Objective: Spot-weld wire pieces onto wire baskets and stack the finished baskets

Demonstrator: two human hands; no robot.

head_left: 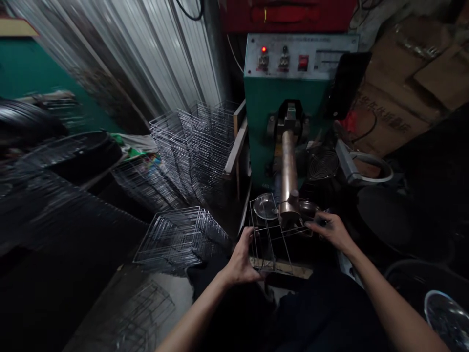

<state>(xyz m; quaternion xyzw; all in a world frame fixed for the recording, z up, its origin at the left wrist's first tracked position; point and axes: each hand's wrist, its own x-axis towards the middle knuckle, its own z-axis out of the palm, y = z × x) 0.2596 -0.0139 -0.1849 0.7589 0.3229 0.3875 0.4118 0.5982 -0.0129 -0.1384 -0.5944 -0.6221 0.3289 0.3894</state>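
Observation:
A thin wire rack (271,244) stands under the tip of a thick copper-coloured metal arm (288,168) that juts from a green machine (260,122). My left hand (240,261) grips the rack's left side, thumb and fingers spread along its wires. At the rack's right end, my right hand (332,232) is closed in a pinch, its fingertips at a wire beside the arm's tip. Dim light hides exactly where the rack meets the arm. Behind the rack sits a shiny round metal dish (266,206).
Tall stacks of wire racks (194,146) stand at left, with a lower stack (179,237) nearer me. A phone (346,85) leans on the machine's panel (311,58). Cardboard boxes (395,112) fill the right back; a dark round tub (403,220) lies right.

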